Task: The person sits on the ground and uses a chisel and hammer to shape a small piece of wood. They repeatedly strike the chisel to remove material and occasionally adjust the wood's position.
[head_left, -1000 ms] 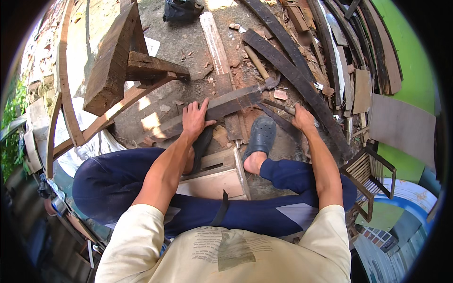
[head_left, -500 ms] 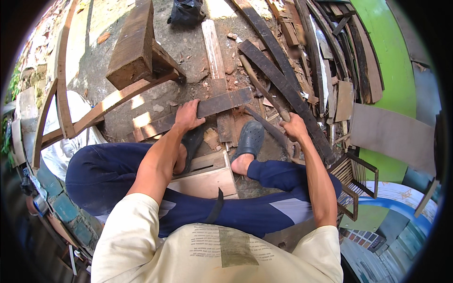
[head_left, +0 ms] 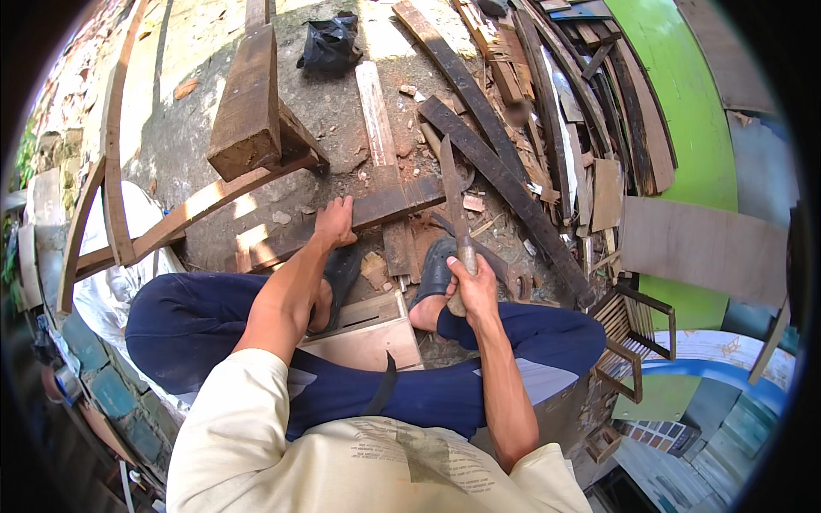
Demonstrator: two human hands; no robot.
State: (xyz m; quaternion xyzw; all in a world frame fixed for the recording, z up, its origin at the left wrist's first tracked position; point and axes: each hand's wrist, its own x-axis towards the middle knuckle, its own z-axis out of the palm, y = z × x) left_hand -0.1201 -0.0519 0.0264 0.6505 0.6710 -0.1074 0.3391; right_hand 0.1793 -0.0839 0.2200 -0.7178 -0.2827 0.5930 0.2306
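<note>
My left hand (head_left: 334,224) grips a dark wooden plank (head_left: 389,205) from above, near the middle of its length. The plank lies slantwise across another board (head_left: 398,248) on the ground. My right hand (head_left: 473,286) is closed around the wooden handle of a machete (head_left: 455,197), its long dull blade pointing up and away from me. The blade passes in front of the plank's right end; whether they touch I cannot tell. A handsaw (head_left: 492,259) lies on the ground by my right foot, partly hidden by the machete.
A pale wooden box (head_left: 368,342) sits between my legs. At the left stands a timber frame with a thick beam (head_left: 248,111). Long dark planks (head_left: 513,201) and stacked scrap wood (head_left: 590,111) lie at the right. Ahead is a black plastic bag (head_left: 329,44).
My right hand has moved left and nearer my body's middle, with the machete's blade now raised upright. My left hand stays on the plank. The whole view has shifted slightly.
</note>
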